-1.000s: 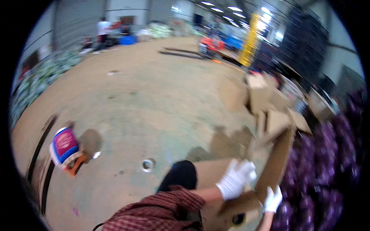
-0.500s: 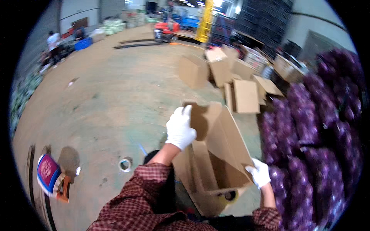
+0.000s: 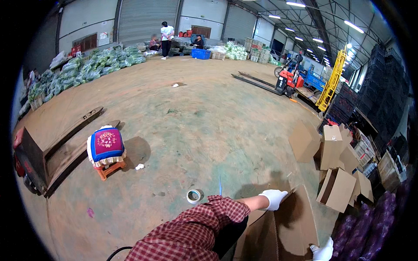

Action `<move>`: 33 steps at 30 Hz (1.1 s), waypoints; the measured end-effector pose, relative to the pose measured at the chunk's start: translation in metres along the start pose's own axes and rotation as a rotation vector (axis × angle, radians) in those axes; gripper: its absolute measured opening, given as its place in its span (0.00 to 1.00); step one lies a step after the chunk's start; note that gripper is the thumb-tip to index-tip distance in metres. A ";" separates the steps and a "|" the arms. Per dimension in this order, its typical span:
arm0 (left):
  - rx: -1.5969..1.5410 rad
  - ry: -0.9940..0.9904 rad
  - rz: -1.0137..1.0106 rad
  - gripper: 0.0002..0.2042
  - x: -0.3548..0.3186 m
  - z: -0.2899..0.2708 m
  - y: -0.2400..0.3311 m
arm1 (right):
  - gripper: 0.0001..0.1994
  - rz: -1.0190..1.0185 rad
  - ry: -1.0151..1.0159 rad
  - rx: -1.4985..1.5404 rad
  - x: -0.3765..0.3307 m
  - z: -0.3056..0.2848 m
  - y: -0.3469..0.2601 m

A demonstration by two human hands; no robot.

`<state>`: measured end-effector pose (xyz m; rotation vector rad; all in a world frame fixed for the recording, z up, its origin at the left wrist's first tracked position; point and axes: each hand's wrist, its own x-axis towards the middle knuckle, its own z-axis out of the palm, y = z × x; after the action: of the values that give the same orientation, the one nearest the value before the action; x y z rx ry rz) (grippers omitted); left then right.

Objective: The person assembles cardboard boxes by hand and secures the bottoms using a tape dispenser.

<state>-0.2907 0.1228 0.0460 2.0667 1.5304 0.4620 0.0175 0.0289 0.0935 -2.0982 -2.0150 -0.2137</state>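
An open cardboard box (image 3: 305,219) stands in front of me at the lower right, its flaps up and its near part cut off by the picture's edge. My left hand (image 3: 274,199), in a white glove, is closed over the far left part of its rim. On the right side, low in the picture, my white-gloved right hand (image 3: 322,251) grips the opposite edge; part of it lies out of view. What shows of the box's inside holds no goods. Beside the right hand are dark purple goods in shiny clear bags (image 3: 363,232).
A tape roll (image 3: 193,196) lies on the floor left of my arm. Further left are a cushioned stool (image 3: 107,148) and a pallet jack (image 3: 32,163). More cardboard boxes (image 3: 336,188) stand at right. Bagged green vegetables (image 3: 98,65) and a standing person (image 3: 166,39) are far off.
My view has swung left and up, so the box and both hands now appear lower and further right. Both hands keep their hold on the box.
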 end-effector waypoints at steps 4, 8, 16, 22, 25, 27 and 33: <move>-0.103 0.046 -0.031 0.29 0.010 0.014 -0.001 | 0.38 0.105 0.096 0.194 -0.045 -0.015 0.002; -0.133 0.114 -0.062 0.27 0.019 0.025 -0.006 | 0.37 0.433 -0.205 0.573 -0.083 0.008 0.022; -0.074 -0.063 -0.021 0.26 0.021 0.006 0.006 | 0.27 0.335 -0.242 0.241 -0.039 0.064 0.062; 0.129 -0.113 0.196 0.18 0.035 -0.005 0.004 | 0.20 0.203 -0.110 0.009 0.018 0.052 0.107; 0.257 -0.183 0.118 0.15 0.033 -0.004 0.026 | 0.23 0.218 -0.239 -0.085 0.023 0.071 0.113; 0.340 -0.168 0.099 0.16 0.031 0.011 0.023 | 0.27 0.113 -0.290 -0.166 0.022 0.085 0.095; 0.461 -0.329 0.026 0.21 0.047 0.022 0.041 | 0.18 -0.001 -0.475 -0.153 0.033 0.119 0.046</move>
<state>-0.2320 0.1539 0.0511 2.3556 1.5065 -0.2425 0.0588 0.0904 -0.0159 -2.4226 -2.3165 0.1534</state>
